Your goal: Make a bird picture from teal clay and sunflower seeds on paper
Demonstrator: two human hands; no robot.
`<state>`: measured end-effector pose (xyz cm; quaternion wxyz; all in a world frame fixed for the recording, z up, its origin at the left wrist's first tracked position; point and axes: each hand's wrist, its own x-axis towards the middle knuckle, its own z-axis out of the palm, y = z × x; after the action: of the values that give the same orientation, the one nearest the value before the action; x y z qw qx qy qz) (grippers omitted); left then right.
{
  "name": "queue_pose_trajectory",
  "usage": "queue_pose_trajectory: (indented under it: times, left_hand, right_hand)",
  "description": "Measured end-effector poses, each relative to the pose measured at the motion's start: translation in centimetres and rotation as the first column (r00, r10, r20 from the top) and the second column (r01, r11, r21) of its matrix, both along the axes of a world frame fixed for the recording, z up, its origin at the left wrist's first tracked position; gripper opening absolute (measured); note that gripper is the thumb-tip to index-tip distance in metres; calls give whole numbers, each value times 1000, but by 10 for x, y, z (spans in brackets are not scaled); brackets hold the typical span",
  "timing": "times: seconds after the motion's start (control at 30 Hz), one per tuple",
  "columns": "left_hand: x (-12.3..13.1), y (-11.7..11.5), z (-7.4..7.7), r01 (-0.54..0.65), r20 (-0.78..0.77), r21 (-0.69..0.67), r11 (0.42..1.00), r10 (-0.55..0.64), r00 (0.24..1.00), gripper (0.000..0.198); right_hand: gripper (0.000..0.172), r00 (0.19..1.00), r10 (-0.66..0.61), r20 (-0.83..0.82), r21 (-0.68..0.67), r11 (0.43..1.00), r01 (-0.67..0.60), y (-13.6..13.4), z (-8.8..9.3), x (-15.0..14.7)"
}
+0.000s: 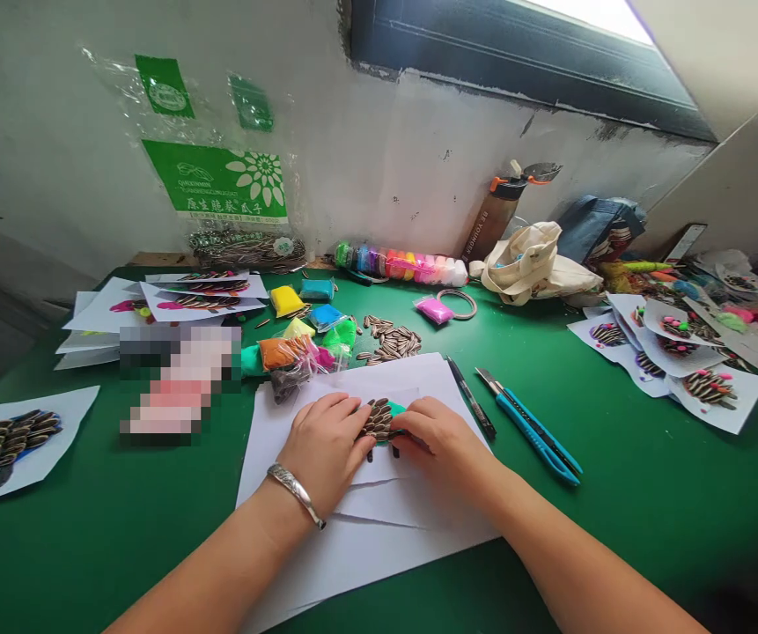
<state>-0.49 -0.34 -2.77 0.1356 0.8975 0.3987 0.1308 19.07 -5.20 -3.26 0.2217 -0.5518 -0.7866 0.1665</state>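
Observation:
Striped sunflower seeds overlap in a rounded patch on teal clay, with a few dark seeds poking out below like legs. This figure sits on white paper in front of me. My left hand, with a silver bracelet at the wrist, rests at the figure's left side, thumb apart from the fingers, touching its edge. Bent at the figure's right edge, my right hand has its fingertips drawn together; what they pinch, if anything, is hidden. A black pen and a blue utility knife lie right of the paper.
Behind the paper are colored clay packets and loose sunflower seeds. Finished seed pictures lie at left and right. Along the wall stand a seed bag, a clay row, a bottle and a cloth bag.

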Motion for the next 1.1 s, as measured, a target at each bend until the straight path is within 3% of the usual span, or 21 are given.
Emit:
queue_pose_trajectory:
  times: [0.1,0.3,0.5,0.73,0.9,1.0,1.1]
  left_hand:
    - [0,0,1,3,3,-2,1000,-3,1000,29]
    - [1,-1,2,2,-13,-18,1000,-3,1000,30]
    - [1,-1,1,-1,-6,-7,1000,1,1000,29]
    - [0,-2,0,-8,9,-1,1000,8,1000,29]
    - [1,-1,1,0,-7,-5,1000,0,1000,29]
    - [1,-2,2,6,-7,2,1000,-6,1000,27]
    - [1,-2,1,6,4,16,1000,-7,1000,27]
  right_hand:
    - [13,998,-61,1,10,998,61,-3,4,4]
    - [19,996,-41,77,21,999,39,-2,0,5]
    - [19,998,-38,48,25,999,37,-1,-2,5]
    - [17,973,-186,137,19,982,185,-3,4,0]
    - [16,953,-242,183,86,969,230,-6,4,-8]
    - [13,976,-185,116,147,975,167,-10,8,-9]
    - [19,993,6,115,166,986,-25,-15,15,-8]
